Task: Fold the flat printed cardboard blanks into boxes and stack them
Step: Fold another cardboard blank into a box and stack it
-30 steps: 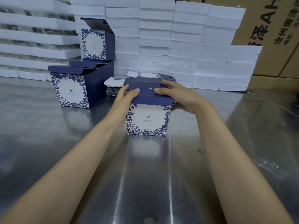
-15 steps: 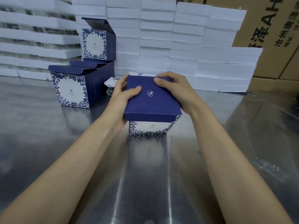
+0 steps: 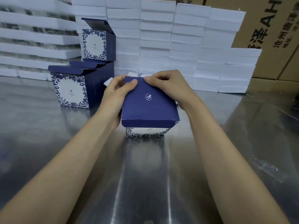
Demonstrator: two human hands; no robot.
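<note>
Step in hand, judged: the lid of a newly formed box is being creased and closed before stacking.

Left of the tabletop [image 3: 48, 143], the stack is found: an upper box [image 3: 94, 44] is set on a lower box [image 3: 71, 89], lids raised. The placing spot is best fixed there beforehand.

Left hand [image 3: 115, 97]: its grip is closed on the box in hand [image 3: 149, 109], with the thumb laid on the far left corner of the navy lid and the fingers wrapped down the left wall. That wall should be kept square so the body is not racked.

The box is held at mid-tabletop, tipped toward the camera, tuck flap folded down over the printed front. Pressure should be spread along the scored hinge, not at one spot. The card is judged thin and easily dented.

Right hand [image 3: 168, 88]: its grip is closed on the lid's far edge, thumb beside the left thumb. The flap should be guided in, never forced.

Not made out:
- Whether the lower tier holds one box or two.
- A pale sliver [image 3: 107, 82] behind the left hand, possibly flat blanks.
- The hinge, the far wall and the bottom closure, all hidden.
- Whether the box's base is touching the steel.
- The foam slabs [image 3: 161, 38] and brown cartons [image 3: 271, 29], cut off by the frame.
- A filmy scrap [image 3: 265, 167] at right, blurred.
</note>
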